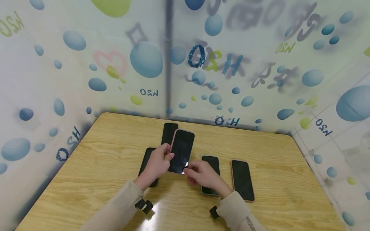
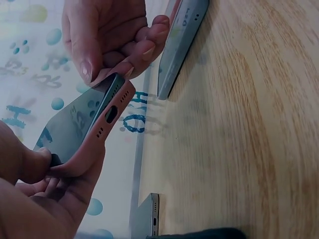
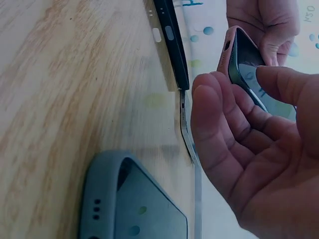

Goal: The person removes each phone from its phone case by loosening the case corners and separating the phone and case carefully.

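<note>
My left hand (image 1: 157,162) grips a smartphone (image 1: 182,147) in a pink case by its left edge, thumb along the front. The phone is held up at a tilt above the table, its dark screen towards me. In the left wrist view, the phone's bottom edge stands out from the rim of the pink case (image 2: 94,144), and both rows of slots show. My right hand (image 1: 202,173) pinches the phone's lower right corner. In the right wrist view, its thumb lies over the screen side and the other fingers curl at the edge.
On the wooden table (image 1: 95,166) lie a dark phone (image 1: 169,133) behind the held one, another (image 1: 145,157) under my left forearm, a grey-cased phone (image 1: 212,162) beside my right hand, and a pink-cased phone (image 1: 242,179) farther right. Patterned walls (image 1: 115,89) enclose the table's back.
</note>
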### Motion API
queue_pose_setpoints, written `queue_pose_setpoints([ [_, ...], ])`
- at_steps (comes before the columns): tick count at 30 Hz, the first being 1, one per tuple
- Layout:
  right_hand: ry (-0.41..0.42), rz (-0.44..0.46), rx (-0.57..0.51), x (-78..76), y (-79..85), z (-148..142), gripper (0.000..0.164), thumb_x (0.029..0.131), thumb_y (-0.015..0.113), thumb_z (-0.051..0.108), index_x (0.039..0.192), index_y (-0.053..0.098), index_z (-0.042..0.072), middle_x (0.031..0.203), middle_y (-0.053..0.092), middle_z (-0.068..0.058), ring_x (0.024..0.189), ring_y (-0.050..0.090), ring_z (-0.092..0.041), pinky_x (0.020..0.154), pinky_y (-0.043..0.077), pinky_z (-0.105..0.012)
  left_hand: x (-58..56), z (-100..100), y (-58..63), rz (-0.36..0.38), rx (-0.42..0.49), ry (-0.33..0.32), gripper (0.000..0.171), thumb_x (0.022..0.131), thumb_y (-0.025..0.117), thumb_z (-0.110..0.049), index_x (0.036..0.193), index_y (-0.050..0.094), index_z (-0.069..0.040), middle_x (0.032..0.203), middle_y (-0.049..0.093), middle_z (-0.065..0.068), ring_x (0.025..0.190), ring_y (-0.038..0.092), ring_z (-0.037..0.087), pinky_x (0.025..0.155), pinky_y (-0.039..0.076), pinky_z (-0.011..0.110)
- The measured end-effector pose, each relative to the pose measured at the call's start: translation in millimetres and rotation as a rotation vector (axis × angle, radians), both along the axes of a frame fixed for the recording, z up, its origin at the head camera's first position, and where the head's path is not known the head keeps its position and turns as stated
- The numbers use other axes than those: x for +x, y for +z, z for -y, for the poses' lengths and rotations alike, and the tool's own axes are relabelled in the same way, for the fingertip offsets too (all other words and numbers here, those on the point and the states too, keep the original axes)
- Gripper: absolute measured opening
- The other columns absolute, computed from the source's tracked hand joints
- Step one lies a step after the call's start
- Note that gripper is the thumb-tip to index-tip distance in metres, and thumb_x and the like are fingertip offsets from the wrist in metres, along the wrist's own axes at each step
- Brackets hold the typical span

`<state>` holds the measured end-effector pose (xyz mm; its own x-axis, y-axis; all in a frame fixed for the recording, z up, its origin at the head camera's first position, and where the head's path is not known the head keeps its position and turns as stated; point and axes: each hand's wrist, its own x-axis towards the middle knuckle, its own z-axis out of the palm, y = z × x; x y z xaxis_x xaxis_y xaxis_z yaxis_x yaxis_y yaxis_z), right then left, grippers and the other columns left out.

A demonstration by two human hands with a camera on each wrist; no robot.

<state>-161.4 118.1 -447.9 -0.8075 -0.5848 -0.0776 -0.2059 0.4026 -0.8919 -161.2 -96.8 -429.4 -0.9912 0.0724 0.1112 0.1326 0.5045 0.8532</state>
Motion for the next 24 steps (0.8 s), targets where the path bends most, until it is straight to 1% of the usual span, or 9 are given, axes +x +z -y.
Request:
queue_pose_setpoints([
  [4, -0.011, -0.033, 0.032, 0.0, -0.4, 3.3, 0.032, 0.104, 0.063, 0.023, 0.084, 0.066, -0.001, 0.066, 0.066, -0.007, 0.055, 0.061, -0.019, 0.054, 0.052, -0.026, 0.8, -0.6, 0.0, -0.007, -0.009, -0.011, 0.003, 0.101, 0.060, 0.001, 0.103, 0.062, 0.000, 0.081, 0.059, 0.006, 0.063, 0.048, 0.016, 0.056, 0.038, 0.027],
  [7, -0.023, -0.042, 0.053, -0.1, 0.2, 5.2, 0.036, 0.105, 0.062, 0.026, 0.082, 0.066, -0.001, 0.064, 0.065, -0.004, 0.055, 0.063, -0.020, 0.053, 0.053, -0.027, 1.0, 0.1, 0.0, -0.002, -0.015, -0.020, 0.002, 0.102, 0.060, 0.000, 0.102, 0.062, 0.001, 0.080, 0.057, 0.006, 0.062, 0.048, 0.016, 0.055, 0.037, 0.027],
  [11, -0.042, -0.034, 0.051, 0.4, 0.9, 7.4, 0.039, 0.105, 0.062, 0.030, 0.080, 0.067, 0.000, 0.061, 0.064, 0.000, 0.053, 0.063, -0.018, 0.053, 0.054, -0.028, 2.3, 0.5, 1.0, 0.003, 0.002, -0.032, 0.003, 0.102, 0.059, 0.001, 0.100, 0.062, 0.000, 0.078, 0.056, 0.006, 0.061, 0.046, 0.015, 0.055, 0.035, 0.026],
  [13, -0.048, -0.033, 0.044, 0.4, 0.2, 8.3, 0.042, 0.105, 0.063, 0.032, 0.079, 0.067, 0.000, 0.060, 0.063, 0.000, 0.051, 0.061, -0.017, 0.052, 0.052, -0.027, 3.3, 0.0, 1.8, 0.006, 0.017, -0.036, 0.004, 0.101, 0.059, 0.002, 0.099, 0.062, -0.001, 0.078, 0.056, 0.005, 0.060, 0.046, 0.015, 0.054, 0.035, 0.025],
  [16, -0.055, -0.024, 0.029, -0.3, -2.3, 9.0, 0.043, 0.104, 0.063, 0.032, 0.079, 0.067, -0.003, 0.058, 0.062, -0.001, 0.049, 0.058, -0.013, 0.050, 0.051, -0.026, 4.1, -0.3, 1.6, 0.007, 0.025, -0.039, 0.002, 0.100, 0.060, 0.002, 0.100, 0.062, 0.001, 0.077, 0.056, 0.005, 0.061, 0.046, 0.016, 0.054, 0.035, 0.025],
  [19, -0.075, -0.001, 0.007, -0.7, -4.5, 8.8, 0.043, 0.103, 0.065, 0.032, 0.078, 0.066, -0.003, 0.058, 0.061, -0.002, 0.049, 0.056, -0.012, 0.050, 0.050, -0.026, 3.3, 0.7, 1.0, 0.023, 0.020, -0.040, 0.004, 0.102, 0.059, -0.001, 0.101, 0.061, 0.002, 0.077, 0.055, 0.005, 0.061, 0.047, 0.016, 0.054, 0.036, 0.025],
  [24, -0.124, 0.053, -0.040, -0.6, -7.2, 7.6, 0.042, 0.101, 0.069, 0.032, 0.075, 0.065, -0.001, 0.058, 0.061, -0.004, 0.048, 0.056, -0.014, 0.050, 0.051, -0.028, -0.2, 4.0, 1.7, 0.038, 0.026, -0.054, 0.004, 0.103, 0.059, -0.003, 0.102, 0.062, -0.001, 0.080, 0.057, 0.005, 0.064, 0.048, 0.016, 0.056, 0.038, 0.028],
])
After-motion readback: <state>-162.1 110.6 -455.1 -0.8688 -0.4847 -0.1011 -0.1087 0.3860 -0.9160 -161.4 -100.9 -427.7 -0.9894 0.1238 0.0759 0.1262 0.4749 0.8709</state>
